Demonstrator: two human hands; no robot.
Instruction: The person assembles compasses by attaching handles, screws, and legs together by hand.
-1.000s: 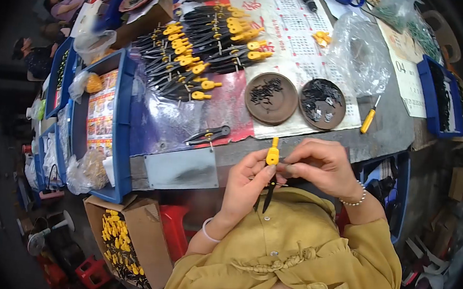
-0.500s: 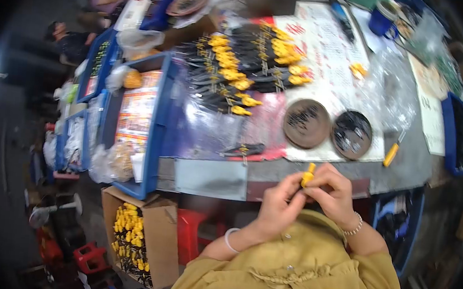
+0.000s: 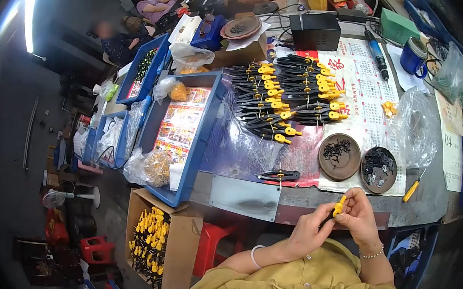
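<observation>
Held in front of my chest is a small black tool with a yellow knob (image 3: 339, 207); its exact kind I cannot make out. My left hand (image 3: 310, 231) is closed around the black end, which the fingers partly hide. With fingertips and thumb, my right hand (image 3: 360, 221) pinches the yellow part from the other side. Beyond the hands stand a round brown dish of small black parts (image 3: 322, 162) and a second dish with black and silvery pieces (image 3: 364, 181). Another black tool (image 3: 278, 175) lies alone near the table edge.
Rows of black tools with yellow knobs (image 3: 274, 96) cover the table's middle. A blue tray (image 3: 212, 107) stands left, above a cardboard box (image 3: 182, 250) full of similar pieces. To the right lie a yellow-handled screwdriver (image 3: 411, 191) and plastic bag (image 3: 417, 128). Two seated people are at far left.
The head view has shifted, so the table and hands appear farther right and lower, and the picture is sharper. Both hands still hold the black-and-yellow tool, now tilted slightly more.
</observation>
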